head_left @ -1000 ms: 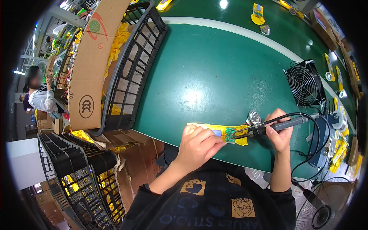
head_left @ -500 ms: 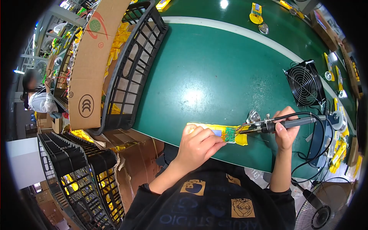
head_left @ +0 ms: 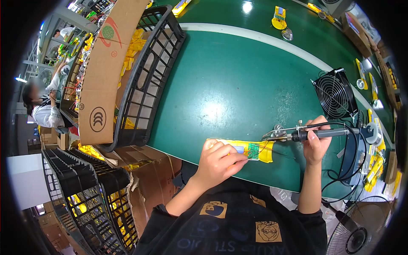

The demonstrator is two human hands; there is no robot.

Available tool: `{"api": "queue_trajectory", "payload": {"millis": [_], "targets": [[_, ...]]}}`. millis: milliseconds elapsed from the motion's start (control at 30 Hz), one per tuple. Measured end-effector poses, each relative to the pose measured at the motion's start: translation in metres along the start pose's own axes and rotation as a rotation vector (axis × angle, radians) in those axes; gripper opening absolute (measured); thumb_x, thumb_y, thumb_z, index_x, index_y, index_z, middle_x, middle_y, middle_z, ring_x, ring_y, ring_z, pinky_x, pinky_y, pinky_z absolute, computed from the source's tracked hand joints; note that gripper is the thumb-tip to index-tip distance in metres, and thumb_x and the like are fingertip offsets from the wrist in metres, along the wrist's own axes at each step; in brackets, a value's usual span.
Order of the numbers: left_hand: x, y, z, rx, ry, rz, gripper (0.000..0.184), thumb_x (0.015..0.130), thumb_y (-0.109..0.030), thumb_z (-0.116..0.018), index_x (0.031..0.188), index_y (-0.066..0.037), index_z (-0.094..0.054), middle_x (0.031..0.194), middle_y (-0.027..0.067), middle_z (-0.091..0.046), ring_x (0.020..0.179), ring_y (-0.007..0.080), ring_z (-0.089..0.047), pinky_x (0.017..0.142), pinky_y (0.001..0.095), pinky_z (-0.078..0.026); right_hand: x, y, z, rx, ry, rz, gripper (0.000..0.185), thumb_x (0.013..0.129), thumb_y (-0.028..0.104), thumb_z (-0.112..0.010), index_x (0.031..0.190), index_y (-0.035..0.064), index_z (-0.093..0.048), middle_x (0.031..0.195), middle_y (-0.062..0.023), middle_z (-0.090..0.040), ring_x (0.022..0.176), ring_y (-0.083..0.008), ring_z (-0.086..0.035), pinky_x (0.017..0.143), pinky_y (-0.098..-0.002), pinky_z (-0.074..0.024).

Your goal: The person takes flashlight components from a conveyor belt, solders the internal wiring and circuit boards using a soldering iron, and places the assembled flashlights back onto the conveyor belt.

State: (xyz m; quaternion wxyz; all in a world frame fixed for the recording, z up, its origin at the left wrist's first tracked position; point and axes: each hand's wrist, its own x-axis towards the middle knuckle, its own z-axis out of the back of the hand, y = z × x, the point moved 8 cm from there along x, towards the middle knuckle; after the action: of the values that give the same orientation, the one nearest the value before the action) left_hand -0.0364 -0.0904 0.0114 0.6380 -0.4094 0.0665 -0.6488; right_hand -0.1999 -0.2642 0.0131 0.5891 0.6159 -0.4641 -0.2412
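Observation:
My left hand [head_left: 220, 163] presses closed fingers on a yellow casing [head_left: 266, 155] lying near the table's front edge. A green circuit board [head_left: 253, 151] with thin wires sits on the casing, beside a blue part [head_left: 239, 149] by my fingertips. My right hand [head_left: 316, 143] is closed round the handle of a soldering iron [head_left: 297, 135] with a solder-feed tube along it. The iron's tip hovers just beyond the board's right side; whether it touches a wire I cannot tell. A shiny reflector cup [head_left: 279, 131] lies behind the iron, partly hidden.
A black fan [head_left: 335, 94] stands at the right, near a solder spool [head_left: 375, 135] and loose cables. To the left is a black crate [head_left: 146, 85] with a cardboard sheet [head_left: 100, 85]. Another yellow unit [head_left: 279, 18] lies farther back. A person [head_left: 44, 106] is at far left.
The iron's tip has lifted away from the circuit board, up and back, and now overlaps the reflector cup in view. My left hand has stayed on the casing.

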Motion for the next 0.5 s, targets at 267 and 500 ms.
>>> {"api": "queue_trajectory", "payload": {"millis": [267, 500], "targets": [[-0.002, 0.003, -0.002, -0.038, -0.041, 0.008, 0.015, 0.058, -0.01, -0.074, 0.069, -0.014, -0.064, 0.062, -0.0044, -0.053, 0.057, 0.0131, -0.046, 0.065, 0.0286, -0.033, 0.004, -0.005, 0.015, 0.005, -0.093, -0.004, 0.018, 0.074, 0.016, -0.059, 0.078, 0.0019, -0.048, 0.068, -0.0038, -0.048, 0.048, -0.0057, -0.042, 0.041, -0.017, -0.0318], [-0.003, 0.002, -0.001, -0.046, -0.049, 0.007, 0.015, 0.058, -0.009, -0.073, 0.068, -0.013, -0.063, 0.062, -0.0037, -0.053, 0.058, 0.014, -0.047, 0.065, 0.029, -0.034, 0.007, -0.009, 0.029, 0.0, -0.226, 0.033, 0.016, 0.078, 0.015, -0.057, 0.081, 0.0026, -0.047, 0.07, -0.0032, -0.049, 0.05, -0.0049, -0.045, 0.041, -0.015, -0.0314]]}}
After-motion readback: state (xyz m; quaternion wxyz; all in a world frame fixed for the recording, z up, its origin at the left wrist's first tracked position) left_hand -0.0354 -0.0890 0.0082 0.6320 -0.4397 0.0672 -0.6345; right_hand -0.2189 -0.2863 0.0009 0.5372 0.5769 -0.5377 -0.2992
